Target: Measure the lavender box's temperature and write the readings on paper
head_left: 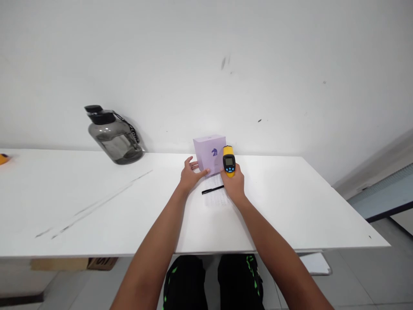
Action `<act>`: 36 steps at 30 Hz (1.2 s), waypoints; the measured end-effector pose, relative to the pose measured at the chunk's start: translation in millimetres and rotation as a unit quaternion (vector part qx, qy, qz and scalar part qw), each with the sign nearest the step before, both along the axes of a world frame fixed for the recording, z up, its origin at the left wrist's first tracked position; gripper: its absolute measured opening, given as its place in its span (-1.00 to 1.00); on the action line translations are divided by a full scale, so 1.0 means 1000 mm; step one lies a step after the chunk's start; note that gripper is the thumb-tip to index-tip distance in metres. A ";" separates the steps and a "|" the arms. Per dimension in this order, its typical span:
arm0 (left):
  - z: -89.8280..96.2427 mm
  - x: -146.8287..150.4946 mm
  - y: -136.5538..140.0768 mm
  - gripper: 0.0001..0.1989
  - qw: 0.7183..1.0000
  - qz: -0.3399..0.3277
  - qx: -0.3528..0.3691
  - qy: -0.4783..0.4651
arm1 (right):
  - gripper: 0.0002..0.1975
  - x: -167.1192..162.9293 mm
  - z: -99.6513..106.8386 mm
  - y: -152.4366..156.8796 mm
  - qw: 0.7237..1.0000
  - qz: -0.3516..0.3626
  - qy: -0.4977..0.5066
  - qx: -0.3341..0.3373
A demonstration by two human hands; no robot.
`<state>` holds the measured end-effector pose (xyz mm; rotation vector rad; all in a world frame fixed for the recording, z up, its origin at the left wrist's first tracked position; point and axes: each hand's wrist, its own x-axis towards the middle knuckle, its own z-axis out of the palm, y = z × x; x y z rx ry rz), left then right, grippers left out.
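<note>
My left hand (191, 176) grips the lower left of a pale purple box (208, 157), its thumb on the front face and its fingers along the side. The box bears a small dark horse-head print and leans slightly. In my right hand (235, 183) is a yellow and black infrared thermometer (229, 160), held by its handle, its small screen and blue-lit buttons facing me. It overlaps the box's right edge. Below the box, a black pen (212, 190) lies on a sheet of paper with writing (216, 199); my right hand covers the pen's right end.
A large grey see-through water bottle (116, 140) with a black lid stands at the left against the wall. An orange and black thing (3, 159) shows at the far left edge. The white table (97, 224) ends at a slanted right edge. Below are a cardboard box (74, 263) and my legs.
</note>
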<state>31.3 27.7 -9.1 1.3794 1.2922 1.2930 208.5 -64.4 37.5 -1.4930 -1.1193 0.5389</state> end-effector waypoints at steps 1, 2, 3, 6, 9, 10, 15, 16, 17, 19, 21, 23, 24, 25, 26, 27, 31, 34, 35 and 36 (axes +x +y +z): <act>0.001 0.000 0.000 0.16 1.000 -0.001 0.000 0.000 | -0.56 0.000 0.000 0.000 1.000 0.001 -0.004 -0.004; 0.001 0.000 -0.001 0.16 1.000 -0.001 0.000 0.000 | -0.54 0.000 0.001 0.000 1.000 0.000 -0.008 -0.010; 0.002 0.000 -0.001 0.16 1.000 -0.002 0.000 0.000 | -0.50 0.001 0.002 0.000 1.000 -0.001 -0.009 -0.017; 0.003 0.000 -0.003 0.16 1.000 -0.006 0.002 0.004 | -0.32 0.004 0.004 0.000 0.999 -0.006 0.000 -0.045; 0.005 0.000 -0.005 0.17 1.000 -0.006 0.005 0.022 | -0.32 0.013 0.008 0.001 0.996 -0.023 -0.037 -0.080; 0.005 0.000 -0.005 0.17 1.000 -0.007 0.005 0.028 | -0.36 0.017 0.009 0.002 0.992 -0.035 -0.074 -0.092; 0.009 -0.001 -0.010 0.16 0.999 -0.012 -0.002 0.052 | -0.49 0.040 0.012 0.003 0.941 -0.086 -0.287 -0.158; 0.010 0.000 -0.011 0.16 0.998 -0.012 -0.002 0.057 | -0.48 0.043 0.012 0.003 0.930 -0.090 -0.313 -0.172; 0.010 0.000 -0.011 0.16 0.998 -0.012 0.000 0.060 | -0.48 0.045 0.011 0.004 0.920 -0.092 -0.331 -0.186; 0.010 0.000 -0.011 0.16 0.998 -0.014 0.004 0.061 | -0.47 0.047 0.008 0.005 0.907 -0.092 -0.352 -0.211; 0.010 0.000 -0.011 0.16 0.998 -0.015 0.005 0.061 | -0.47 0.048 0.006 0.006 0.897 -0.094 -0.362 -0.234; 0.010 0.000 -0.011 0.15 0.998 -0.015 0.006 0.062 | -0.46 0.048 0.004 0.007 0.890 -0.096 -0.367 -0.252; 0.011 0.000 -0.011 0.15 0.998 -0.017 0.006 0.064 | -0.46 0.048 0.003 0.007 0.887 -0.098 -0.367 -0.260; 0.011 0.000 -0.012 0.15 0.998 -0.019 0.006 0.067 | -0.46 0.048 0.003 0.007 0.885 -0.099 -0.367 -0.268; 0.012 0.000 -0.012 0.15 0.997 -0.020 0.007 0.072 | -0.46 0.048 0.002 0.007 0.883 -0.100 -0.367 -0.275; 0.012 0.001 -0.012 0.14 0.997 -0.021 0.008 0.078 | -0.46 0.048 0.002 0.007 0.881 -0.102 -0.367 -0.281; 0.012 0.003 -0.013 0.13 0.995 -0.017 0.023 0.096 | -0.42 0.048 0.002 0.007 0.876 -0.102 -0.377 -0.282; 0.010 0.004 -0.012 0.10 0.994 -0.015 0.038 0.105 | -0.40 0.047 0.000 0.006 0.869 -0.100 -0.395 -0.280; 0.009 0.004 -0.012 0.09 0.993 -0.015 0.040 0.109 | -0.40 0.047 -0.001 0.006 0.866 -0.103 -0.401 -0.280; 0.008 0.005 -0.012 0.09 0.993 -0.016 0.041 0.111 | -0.40 0.046 -0.001 0.005 0.863 -0.109 -0.406 -0.280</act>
